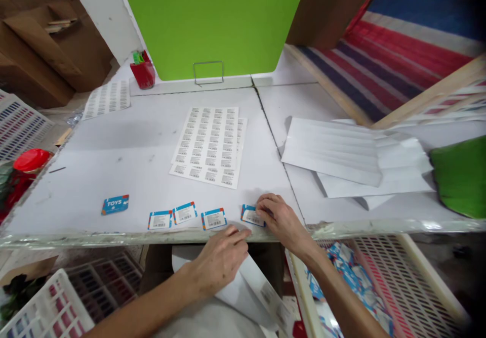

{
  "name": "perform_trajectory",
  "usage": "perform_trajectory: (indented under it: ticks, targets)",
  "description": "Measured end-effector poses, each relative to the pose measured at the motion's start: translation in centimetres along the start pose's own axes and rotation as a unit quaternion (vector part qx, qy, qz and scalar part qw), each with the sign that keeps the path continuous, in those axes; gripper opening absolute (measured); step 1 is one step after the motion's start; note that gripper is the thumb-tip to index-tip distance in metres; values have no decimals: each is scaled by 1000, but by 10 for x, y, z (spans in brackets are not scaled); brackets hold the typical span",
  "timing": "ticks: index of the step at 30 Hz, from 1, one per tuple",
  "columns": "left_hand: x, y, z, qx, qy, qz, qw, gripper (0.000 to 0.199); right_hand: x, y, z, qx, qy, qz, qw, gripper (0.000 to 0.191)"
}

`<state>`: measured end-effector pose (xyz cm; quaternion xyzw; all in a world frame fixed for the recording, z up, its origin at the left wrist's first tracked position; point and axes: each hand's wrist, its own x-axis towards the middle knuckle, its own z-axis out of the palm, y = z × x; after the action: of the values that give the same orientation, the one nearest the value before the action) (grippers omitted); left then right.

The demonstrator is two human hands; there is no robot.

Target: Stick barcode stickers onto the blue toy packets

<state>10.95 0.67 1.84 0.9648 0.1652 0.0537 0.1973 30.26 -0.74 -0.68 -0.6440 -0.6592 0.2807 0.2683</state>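
Note:
My right hand (281,221) has its fingers closed at the right end of a blue card (252,215) with a white barcode label on it, partly covering it. My left hand (226,257) is curled at the table's front edge. A label sheet (261,287) hangs from it over the lap, its gripped edge mostly hidden. To the left lie three more labelled cards (214,219) in a loose row. Farther left, a blue card printed TOYS (115,204) lies without a label showing. Sheets of barcode labels (208,143) lie mid-table.
White paper sheets (334,151) lie on the right beside a green object (461,178). A red holder (143,70) stands by the green panel (216,19). Below right, a crate (398,272) has many blue cards beside it. Another label sheet (108,98) lies back left.

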Motion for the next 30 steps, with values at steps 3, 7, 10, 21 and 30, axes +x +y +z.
perform_trajectory:
  ticks: [3, 7, 10, 21, 30]
  targets:
    - [0, 0, 0, 4, 2, 3, 1000, 16, 0, 0, 1, -5, 0, 0, 1000, 18]
    - [-1, -1, 1, 0, 4, -5, 1000, 16, 0, -1, 0, -10, 3, 0, 1000, 18]
    - [0, -2, 2, 5, 3, -5, 1000, 18, 0, -2, 0, -13, 4, -3, 1000, 18]
    - [6, -2, 9, 71, -50, -22, 996, 19, -1, 1, 5, -41, 25, 2, 999, 16]
    - [9, 0, 3, 113, -77, 19, 990, 19, -14, 4, 15, -102, 116, 49, 987, 44]
